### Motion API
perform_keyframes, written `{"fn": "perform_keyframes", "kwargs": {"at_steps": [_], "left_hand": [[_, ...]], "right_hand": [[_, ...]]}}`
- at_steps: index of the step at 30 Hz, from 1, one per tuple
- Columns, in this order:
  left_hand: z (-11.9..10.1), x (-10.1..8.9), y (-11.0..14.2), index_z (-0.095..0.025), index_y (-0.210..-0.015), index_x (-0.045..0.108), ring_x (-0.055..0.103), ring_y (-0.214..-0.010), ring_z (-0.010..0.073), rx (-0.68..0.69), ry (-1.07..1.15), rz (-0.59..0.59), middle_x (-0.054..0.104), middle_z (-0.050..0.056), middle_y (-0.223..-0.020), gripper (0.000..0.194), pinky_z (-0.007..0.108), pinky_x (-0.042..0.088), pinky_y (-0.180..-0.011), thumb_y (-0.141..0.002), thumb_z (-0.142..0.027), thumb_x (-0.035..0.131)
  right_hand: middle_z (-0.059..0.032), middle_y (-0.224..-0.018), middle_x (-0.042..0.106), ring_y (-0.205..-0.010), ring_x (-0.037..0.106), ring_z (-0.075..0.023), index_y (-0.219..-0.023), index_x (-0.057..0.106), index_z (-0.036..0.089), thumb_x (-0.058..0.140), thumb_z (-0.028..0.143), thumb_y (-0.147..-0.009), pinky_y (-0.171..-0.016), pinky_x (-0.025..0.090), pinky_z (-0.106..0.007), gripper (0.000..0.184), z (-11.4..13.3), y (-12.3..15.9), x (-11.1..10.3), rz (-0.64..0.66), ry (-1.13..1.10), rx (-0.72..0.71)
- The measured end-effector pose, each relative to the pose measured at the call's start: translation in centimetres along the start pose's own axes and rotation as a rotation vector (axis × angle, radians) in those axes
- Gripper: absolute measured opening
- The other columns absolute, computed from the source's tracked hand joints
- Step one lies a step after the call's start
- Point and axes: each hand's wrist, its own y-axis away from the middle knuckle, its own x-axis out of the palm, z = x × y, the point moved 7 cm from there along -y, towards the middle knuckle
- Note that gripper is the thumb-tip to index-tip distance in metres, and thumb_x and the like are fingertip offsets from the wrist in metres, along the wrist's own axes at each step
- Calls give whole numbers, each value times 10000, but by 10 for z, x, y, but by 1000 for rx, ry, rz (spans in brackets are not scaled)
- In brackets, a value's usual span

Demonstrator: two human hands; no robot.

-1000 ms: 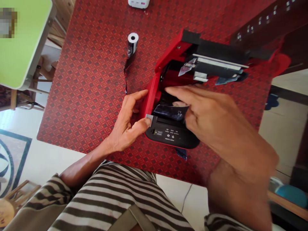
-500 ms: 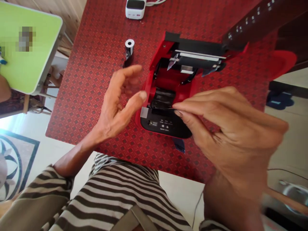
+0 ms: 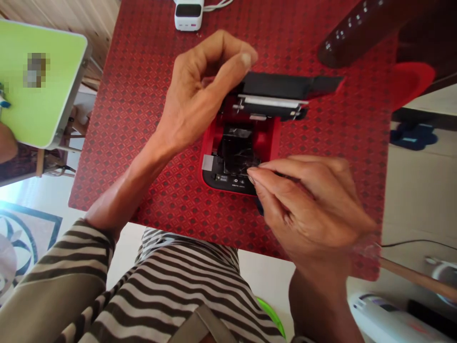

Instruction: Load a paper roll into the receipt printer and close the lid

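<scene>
A red and black label printer (image 3: 210, 143) stands open on the red patterned tablecloth (image 3: 143, 95), its black lid (image 3: 285, 85) tipped back. My left hand (image 3: 200, 90) reaches over the lid's left corner, thumb and fingers curled around it. My right hand (image 3: 307, 209) is at the printer's front edge. Its thumb and forefinger pinch the end of a dark glossy strip (image 3: 237, 152) that lies in the printer's open bay. The control panel (image 3: 228, 180) shows just left of my right fingertips.
A small white device (image 3: 188, 14) with a cable sits at the table's far edge. A dark bar with white dots (image 3: 357, 28) and a red object (image 3: 410, 81) are at the far right. A lime-green table (image 3: 35, 85) stands to the left, and a white appliance (image 3: 385, 319) lies on the floor.
My left hand rose from the printer's left side to the lid's corner, now covering the loose roll on the table. My right hand drew back to the front edge, still pinching the strip.
</scene>
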Motion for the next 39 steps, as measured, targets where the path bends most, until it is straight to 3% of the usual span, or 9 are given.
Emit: {"fn": "perform_keyframes", "kwargs": {"at_steps": [3,5,8,12,17,23,26,32,39], "left_hand": [[6,-1,28,-329,-1299,950,828,-1392,396,-67,43,18,927,43,-1420,265,603,693,-1290,-1070,-443,881],[18,-3,48,-386,-1419,921,686,-1705,454,-116,114,-17,857,32,-1674,524,646,561,-1510,-900,-360,992],[40,-2,74,-415,-1616,814,538,-1856,493,-163,142,-78,735,74,-1828,738,723,470,-1584,-909,-364,1019],[56,6,94,-424,-1744,719,487,-1907,494,-150,137,-33,672,96,-1898,825,736,439,-1608,-967,-444,992],[61,6,100,-433,-1843,623,459,-1961,475,-108,116,17,607,84,-1991,883,704,394,-1654,-1032,-567,947],[73,7,102,-461,-1880,558,380,-2025,444,-146,122,7,569,65,-2044,953,696,359,-1682,-1029,-620,955],[74,9,104,-441,-1849,592,356,-2040,460,-182,161,-38,580,73,-2033,916,719,390,-1664,-1028,-593,968],[70,10,107,-436,-1811,637,377,-2030,465,-234,206,-57,581,60,-2030,863,702,468,-1629,-1027,-562,976],[66,12,110,-445,-1830,620,365,-2038,462,-254,203,-45,590,63,-2035,905,697,446,-1640,-1024,-624,993]], "right_hand": [[-54,-1164,964,-1052,902,-297,-1315,885,287,888,-13,-1093,-959,759,-515,373,2,5,5,-30,10,4],[-54,-1166,962,-1058,894,-300,-1342,887,290,882,-9,-1095,-967,759,-518,387,4,7,7,-30,15,-1],[-48,-1189,957,-1073,887,-296,-1366,865,306,853,3,-1127,-971,755,-512,387,4,5,9,-17,38,0],[-71,-1171,961,-1051,887,-292,-1356,837,266,854,-10,-1130,-963,761,-498,358,5,3,9,1,47,-13],[-76,-1158,972,-1036,909,-294,-1340,833,250,855,-26,-1120,-959,773,-496,354,6,4,6,24,24,-23],[-67,-1279,995,-1145,950,-311,-1391,889,316,905,194,-1186,-1067,748,-512,240,-13,-4,-7,-12,-7,64],[-80,-1366,999,-1289,962,-350,-1470,916,331,875,210,-1206,-1170,728,-530,293,-27,-6,-4,-34,-42,120],[-89,-1573,953,-1511,897,-434,-1751,792,408,769,294,-1263,-1307,685,-664,502,-33,10,11,97,-70,225],[-116,-1673,913,-1579,868,-449,-1877,695,404,780,392,-1267,-1334,674,-653,615,-30,20,11,126,-52,195]]}}
